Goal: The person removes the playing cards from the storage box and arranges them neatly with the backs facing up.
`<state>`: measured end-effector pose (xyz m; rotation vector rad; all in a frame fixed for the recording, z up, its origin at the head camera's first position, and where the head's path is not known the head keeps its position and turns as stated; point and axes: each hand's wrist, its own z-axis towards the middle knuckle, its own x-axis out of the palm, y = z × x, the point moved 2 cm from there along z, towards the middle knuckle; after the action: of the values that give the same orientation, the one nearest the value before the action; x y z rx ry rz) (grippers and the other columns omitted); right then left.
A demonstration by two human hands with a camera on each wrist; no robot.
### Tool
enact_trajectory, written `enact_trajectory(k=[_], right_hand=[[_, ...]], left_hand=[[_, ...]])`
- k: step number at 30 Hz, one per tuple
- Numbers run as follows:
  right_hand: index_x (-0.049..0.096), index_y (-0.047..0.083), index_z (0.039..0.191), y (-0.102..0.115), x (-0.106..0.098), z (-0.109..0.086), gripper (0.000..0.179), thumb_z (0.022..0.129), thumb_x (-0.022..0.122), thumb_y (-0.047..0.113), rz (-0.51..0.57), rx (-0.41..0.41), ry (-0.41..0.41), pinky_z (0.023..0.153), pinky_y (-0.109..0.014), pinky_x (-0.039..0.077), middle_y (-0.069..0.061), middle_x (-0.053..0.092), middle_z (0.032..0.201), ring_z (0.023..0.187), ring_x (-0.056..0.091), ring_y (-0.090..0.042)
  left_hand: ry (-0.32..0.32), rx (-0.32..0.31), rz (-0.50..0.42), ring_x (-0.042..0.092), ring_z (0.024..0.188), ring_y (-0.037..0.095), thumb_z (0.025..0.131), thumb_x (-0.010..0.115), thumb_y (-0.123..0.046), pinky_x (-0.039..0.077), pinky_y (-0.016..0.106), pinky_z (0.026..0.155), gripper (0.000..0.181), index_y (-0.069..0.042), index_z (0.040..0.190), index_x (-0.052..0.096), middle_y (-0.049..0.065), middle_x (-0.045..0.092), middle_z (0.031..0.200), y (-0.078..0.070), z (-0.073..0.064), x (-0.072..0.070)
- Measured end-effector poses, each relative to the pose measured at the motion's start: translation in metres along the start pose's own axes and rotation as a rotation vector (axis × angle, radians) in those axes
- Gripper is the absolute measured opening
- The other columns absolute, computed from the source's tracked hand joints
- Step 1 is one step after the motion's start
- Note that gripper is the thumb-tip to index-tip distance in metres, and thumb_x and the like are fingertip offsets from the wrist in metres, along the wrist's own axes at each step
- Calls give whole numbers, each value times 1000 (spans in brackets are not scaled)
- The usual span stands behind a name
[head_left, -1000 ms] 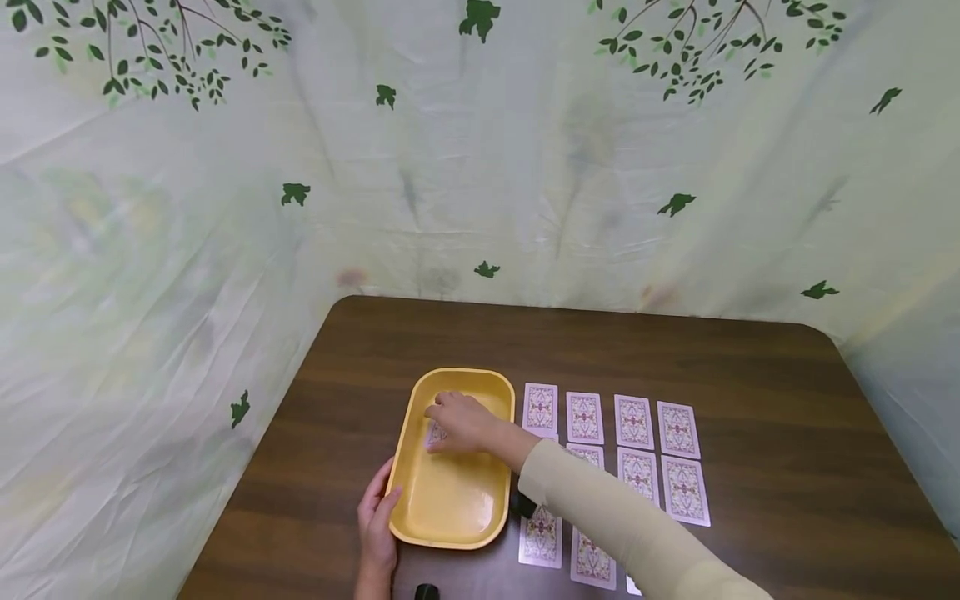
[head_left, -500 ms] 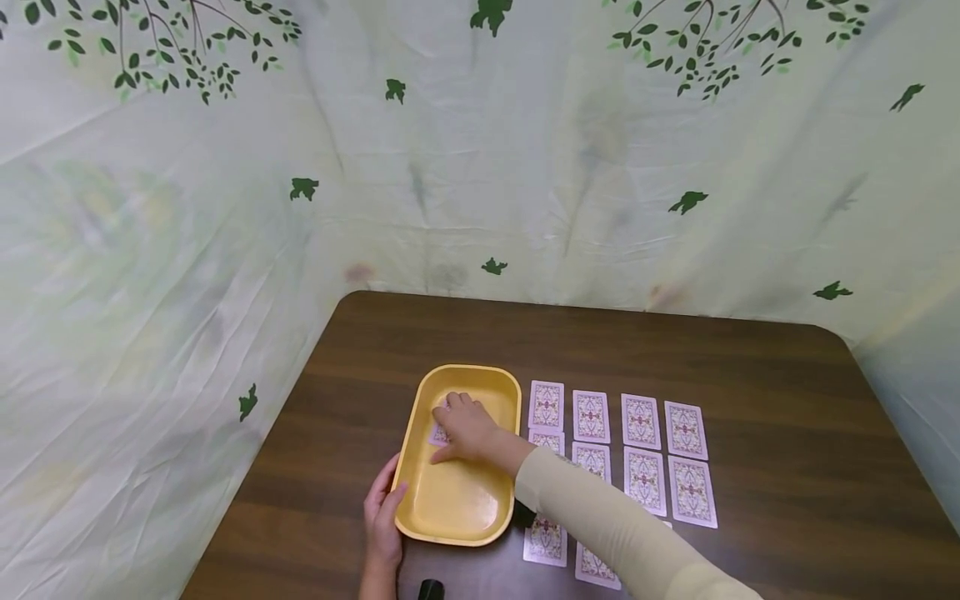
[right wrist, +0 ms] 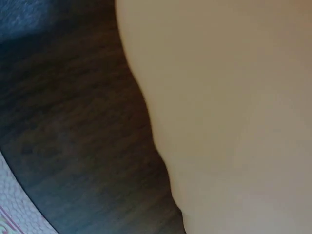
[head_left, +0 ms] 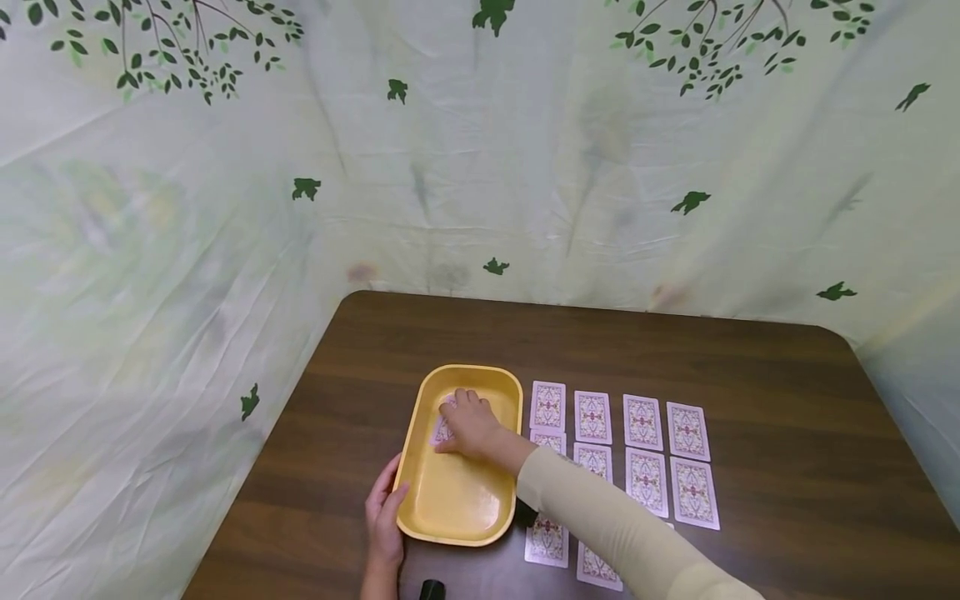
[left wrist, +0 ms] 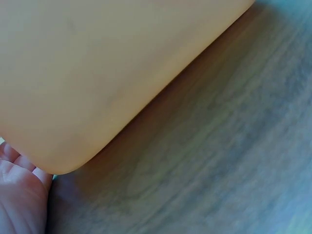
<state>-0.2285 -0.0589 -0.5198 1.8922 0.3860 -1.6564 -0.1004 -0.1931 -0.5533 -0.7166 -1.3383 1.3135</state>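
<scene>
A yellow tray [head_left: 459,500] stands left of the middle on the brown table. My left hand [head_left: 385,521] holds it by the left rim, thumb over the edge. In the left wrist view, part of the left palm [left wrist: 22,195] shows under a corner of the tray [left wrist: 97,73]. Inside the tray, near its far left side, lies a patterned playing card [head_left: 442,431]. My right hand [head_left: 474,429] reaches across from the right and pinches that card between thumb and fingers; the hand covers part of it.
Right of the tray, several playing cards [head_left: 642,422] lie face down in rows, some partly hidden by the right sleeve [head_left: 592,517]. A dark object [head_left: 432,590] shows at the bottom edge. A leaf-printed curtain [head_left: 525,167] hangs behind the table [head_left: 772,400].
My right thumb and fingers have spread apart and then drawn in at the card again, and more of the card shows. The left hand stays on the tray. The head view has shifted slightly.
</scene>
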Motion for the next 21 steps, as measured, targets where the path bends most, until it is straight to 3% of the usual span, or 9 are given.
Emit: enact_trajectory(k=[5,12,17,21], right_hand=[[59,14,106,-1,-2,-1,55,68,75,51,62,3,-16,74,-32,37,-5,43,97,91,40,-20],[53,9,121,-2,-6,-6,84,51,88,38,260,119,-57,74,-30,34,-7,42,95,89,36,-22],[41,12,137,-3,-5,-6,105,47,88,40,243,173,-60,78,-33,35,-15,43,105,96,35,-26],[39,14,139,-2,-6,-6,106,49,87,42,195,175,-46,75,-32,34,-14,45,105,93,35,-24]], left_hand=[[1,6,-6,55,100,17,88,41,8,45,23,83,37,21,123,40,7,58,114,0,0,0],[3,13,-25,55,100,17,88,42,8,45,24,83,37,22,123,40,7,58,115,0,-1,0],[6,18,-25,54,101,17,88,42,7,45,24,83,37,22,122,40,8,58,115,0,-1,0],[5,23,-22,54,101,18,88,42,8,45,24,83,37,22,122,40,9,58,116,0,-1,0]])
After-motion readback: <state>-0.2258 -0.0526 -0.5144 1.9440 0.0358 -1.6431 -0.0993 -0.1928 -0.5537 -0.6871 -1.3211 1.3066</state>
